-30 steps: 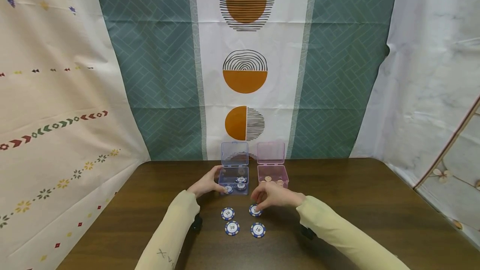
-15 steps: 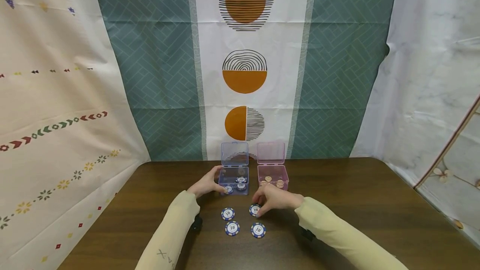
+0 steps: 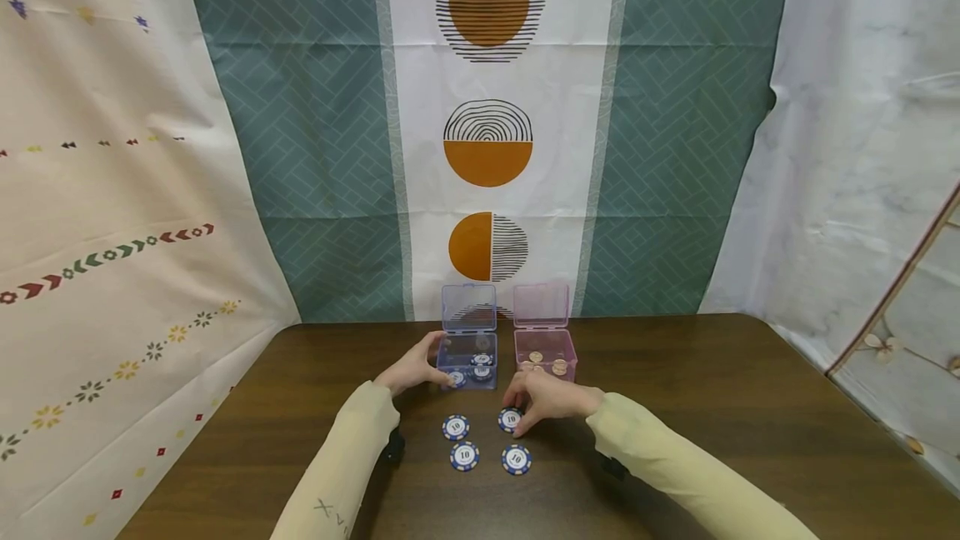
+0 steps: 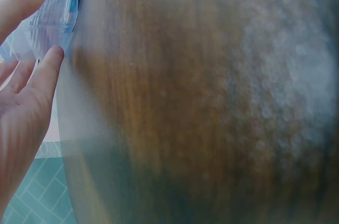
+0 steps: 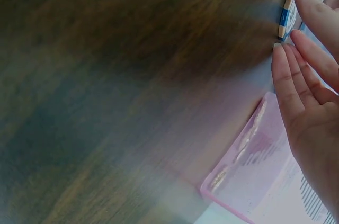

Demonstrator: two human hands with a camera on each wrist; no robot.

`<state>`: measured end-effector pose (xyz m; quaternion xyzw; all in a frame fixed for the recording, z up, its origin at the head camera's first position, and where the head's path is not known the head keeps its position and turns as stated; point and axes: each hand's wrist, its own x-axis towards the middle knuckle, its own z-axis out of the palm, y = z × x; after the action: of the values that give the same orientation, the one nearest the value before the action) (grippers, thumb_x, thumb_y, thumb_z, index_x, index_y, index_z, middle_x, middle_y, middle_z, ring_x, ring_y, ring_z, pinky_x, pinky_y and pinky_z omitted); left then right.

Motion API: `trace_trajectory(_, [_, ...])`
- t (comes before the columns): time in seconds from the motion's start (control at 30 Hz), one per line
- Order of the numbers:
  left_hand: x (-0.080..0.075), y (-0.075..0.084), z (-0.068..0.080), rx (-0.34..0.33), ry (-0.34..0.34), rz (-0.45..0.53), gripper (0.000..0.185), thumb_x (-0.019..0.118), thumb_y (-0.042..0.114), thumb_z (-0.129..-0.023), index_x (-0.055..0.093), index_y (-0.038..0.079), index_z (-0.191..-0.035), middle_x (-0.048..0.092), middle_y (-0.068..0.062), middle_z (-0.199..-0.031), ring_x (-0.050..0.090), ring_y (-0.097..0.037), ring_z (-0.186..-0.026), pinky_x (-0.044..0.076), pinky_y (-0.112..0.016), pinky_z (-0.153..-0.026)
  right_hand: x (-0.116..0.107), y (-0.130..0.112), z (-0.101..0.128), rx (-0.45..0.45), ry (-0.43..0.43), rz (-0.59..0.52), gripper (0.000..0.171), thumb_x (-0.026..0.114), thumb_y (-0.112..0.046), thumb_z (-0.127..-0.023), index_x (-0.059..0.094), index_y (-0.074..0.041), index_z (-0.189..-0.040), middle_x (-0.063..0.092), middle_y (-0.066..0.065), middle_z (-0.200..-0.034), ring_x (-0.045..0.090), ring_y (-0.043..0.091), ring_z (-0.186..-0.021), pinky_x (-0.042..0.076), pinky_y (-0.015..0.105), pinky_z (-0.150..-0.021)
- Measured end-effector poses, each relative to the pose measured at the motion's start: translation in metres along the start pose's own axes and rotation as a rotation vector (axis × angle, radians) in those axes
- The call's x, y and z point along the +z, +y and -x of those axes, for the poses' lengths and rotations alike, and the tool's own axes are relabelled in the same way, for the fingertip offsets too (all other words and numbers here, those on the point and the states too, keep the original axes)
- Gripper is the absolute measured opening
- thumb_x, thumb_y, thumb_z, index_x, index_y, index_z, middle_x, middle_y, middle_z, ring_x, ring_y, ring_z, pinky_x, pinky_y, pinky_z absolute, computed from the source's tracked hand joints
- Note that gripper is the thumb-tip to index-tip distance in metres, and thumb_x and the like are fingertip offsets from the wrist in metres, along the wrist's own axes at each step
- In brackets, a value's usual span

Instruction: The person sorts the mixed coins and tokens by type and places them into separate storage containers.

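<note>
Blue-and-white round plastic poker chip (image 3: pixel 510 419) is pinched by the right hand (image 3: pixel 543 400) on the dark wooden table (image 3: pixel 712 407), before the pink clear plastic box (image 3: pixel 545 352). Left hand (image 3: pixel 415 367) grips the blue clear plastic box (image 3: pixel 468 359). Three matching chips (image 3: pixel 465 455) lie nearer.

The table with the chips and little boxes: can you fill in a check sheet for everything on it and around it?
Surface: dark wooden table.
Job's things: blue box, lid up, chips inside; pink box, lid up, coins inside; four blue-and-white chips marked 10 in front, one under the right hand.
Clutter: nothing seen.
Hands: left hand holds the blue box's side; right hand pinches that chip's edge.
Cables: nothing seen.
Surroundings: patterned cloth backdrop behind, more patterned sheets at both sides.
</note>
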<state>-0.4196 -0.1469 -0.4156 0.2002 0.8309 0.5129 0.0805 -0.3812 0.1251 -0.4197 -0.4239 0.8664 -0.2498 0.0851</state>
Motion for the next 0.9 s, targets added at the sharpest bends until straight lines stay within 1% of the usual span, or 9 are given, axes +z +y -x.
trace_trajectory(0.2, [0.001,-0.025,-0.016,-0.019,0.03,0.004,0.088,0.079,0.004,-0.065,0.028,0.001,-0.136,0.029,-0.02,-0.138,0.031,-0.039,-0.122,0.028,-0.051,-0.095,0.0,0.0,-0.001,-0.011,0.001,0.013,0.03,0.078,-0.017,-0.071,0.066,-0.006,-0.095,0.055,-0.003,-0.087,0.051,0.012,-0.081,0.045,0.022,-0.069])
trace_trajectory(0.3, [0.001,-0.028,-0.018,-0.024,0.036,-0.002,0.088,0.08,0.006,-0.064,0.029,0.003,-0.136,0.031,-0.017,-0.138,0.032,-0.037,-0.122,0.028,-0.051,-0.095,0.0,0.001,-0.001,0.001,-0.003,0.013,0.027,0.077,-0.017,-0.072,0.065,-0.006,-0.094,0.054,-0.002,-0.087,0.051,0.013,-0.081,0.044,0.021,-0.07])
trace_trajectory(0.4, [0.001,-0.028,-0.017,-0.025,0.035,0.0,0.089,0.08,0.006,-0.064,0.029,0.003,-0.136,0.03,-0.018,-0.138,0.032,-0.037,-0.122,0.028,-0.051,-0.095,0.0,0.001,-0.002,0.008,-0.011,0.01,0.026,0.076,-0.017,-0.073,0.065,-0.007,-0.094,0.054,-0.003,-0.087,0.051,0.012,-0.08,0.044,0.021,-0.069])
trace_trajectory(0.53, [0.001,-0.027,-0.016,-0.03,0.028,-0.004,0.089,0.08,0.006,-0.064,0.028,0.004,-0.136,0.029,-0.017,-0.139,0.03,-0.037,-0.123,0.028,-0.05,-0.095,0.001,0.001,-0.002,0.007,-0.021,0.022,0.025,0.076,-0.018,-0.074,0.066,-0.009,-0.094,0.054,-0.005,-0.086,0.051,0.01,-0.079,0.044,0.021,-0.069])
trace_trajectory(0.6, [0.001,-0.024,-0.014,-0.02,0.023,-0.004,0.088,0.079,0.004,-0.065,0.028,0.003,-0.136,0.029,-0.019,-0.139,0.03,-0.038,-0.123,0.028,-0.05,-0.095,0.002,0.002,-0.003,0.012,-0.023,0.022,0.025,0.076,-0.018,-0.074,0.066,-0.009,-0.095,0.054,-0.007,-0.086,0.05,0.01,-0.077,0.044,0.021,-0.068])
trace_trajectory(0.77, [0.0,-0.005,-0.003,0.006,0.004,0.012,0.084,0.076,-0.001,-0.067,0.026,-0.004,-0.135,0.028,-0.025,-0.137,0.029,-0.042,-0.122,0.027,-0.052,-0.095,0.002,0.0,-0.004,0.03,-0.026,0.016,0.025,0.076,-0.017,-0.074,0.066,-0.009,-0.095,0.055,-0.008,-0.084,0.05,0.008,-0.074,0.044,0.02,-0.066])
trace_trajectory(0.83, [0.0,0.003,0.001,0.001,-0.004,0.013,0.083,0.074,-0.002,-0.068,0.026,-0.006,-0.135,0.028,-0.026,-0.137,0.029,-0.043,-0.122,0.027,-0.052,-0.095,0.002,-0.002,-0.004,0.031,-0.023,0.013,0.025,0.076,-0.016,-0.074,0.067,-0.008,-0.096,0.056,-0.007,-0.085,0.05,0.008,-0.073,0.044,0.02,-0.065])
trace_trajectory(0.9, [-0.001,0.006,0.003,-0.006,-0.011,0.011,0.083,0.074,-0.001,-0.069,0.025,-0.005,-0.136,0.027,-0.026,-0.138,0.029,-0.042,-0.123,0.028,-0.051,-0.095,0.002,-0.003,-0.003,0.032,-0.02,0.011,0.026,0.076,-0.016,-0.074,0.067,-0.007,-0.097,0.058,-0.007,-0.085,0.051,0.008,-0.073,0.045,0.02,-0.065])
